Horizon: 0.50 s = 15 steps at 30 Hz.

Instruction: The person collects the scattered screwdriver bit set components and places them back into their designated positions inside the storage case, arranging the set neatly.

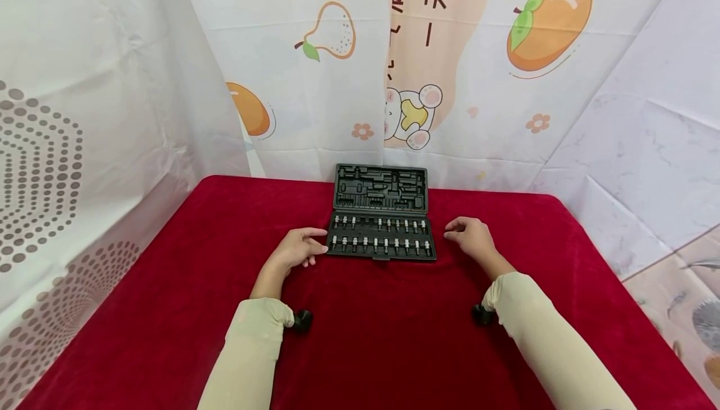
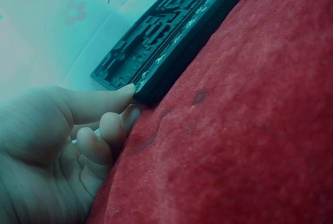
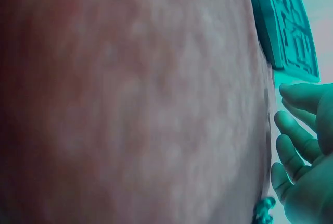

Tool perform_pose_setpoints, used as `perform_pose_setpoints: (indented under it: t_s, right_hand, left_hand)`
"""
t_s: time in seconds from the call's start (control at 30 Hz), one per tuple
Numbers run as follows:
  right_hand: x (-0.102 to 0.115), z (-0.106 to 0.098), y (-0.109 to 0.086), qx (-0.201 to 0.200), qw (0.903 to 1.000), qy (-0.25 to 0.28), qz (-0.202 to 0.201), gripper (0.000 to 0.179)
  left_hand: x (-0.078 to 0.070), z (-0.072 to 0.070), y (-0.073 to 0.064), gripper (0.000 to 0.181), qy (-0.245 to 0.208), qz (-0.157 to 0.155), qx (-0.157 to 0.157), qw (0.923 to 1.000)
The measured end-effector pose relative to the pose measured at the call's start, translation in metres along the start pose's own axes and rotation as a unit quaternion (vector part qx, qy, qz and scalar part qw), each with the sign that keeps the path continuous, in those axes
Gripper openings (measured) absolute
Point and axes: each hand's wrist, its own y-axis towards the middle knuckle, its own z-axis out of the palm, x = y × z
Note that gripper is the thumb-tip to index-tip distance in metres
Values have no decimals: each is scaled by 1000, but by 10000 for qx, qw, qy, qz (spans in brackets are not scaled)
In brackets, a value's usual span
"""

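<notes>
A black bit socket case (image 1: 382, 212) lies unfolded on the red cloth, its lid (image 1: 380, 189) raised at the back with moulded recesses. Two rows of silver-topped bit sockets (image 1: 385, 244) fill the near half, with a gap in the back row. At the case's left edge is my left hand (image 1: 295, 247), thumb and forefinger spread along the side; the left wrist view puts the thumb tip (image 2: 130, 91) right at a corner, other fingers curled below. Apart from the case on its right, my right hand (image 1: 471, 236) hovers with loosely bent fingers, holding nothing.
A red velvet cloth (image 1: 388, 335) covers the table. Behind it hangs a white curtain (image 1: 315, 110) with fruit and cartoon prints; more patterned sheeting (image 1: 630, 160) lines the sides. Small black devices (image 1: 302, 320) sit at both wrists.
</notes>
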Motion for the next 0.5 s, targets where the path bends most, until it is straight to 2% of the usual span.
perform_pose_setpoints:
  t_s: [0.5]
  right_hand:
    - [-21,-16,-13,165,9998,-25,-119,13]
  left_hand:
    - [1,0,1,46,22,-48,-19,10000]
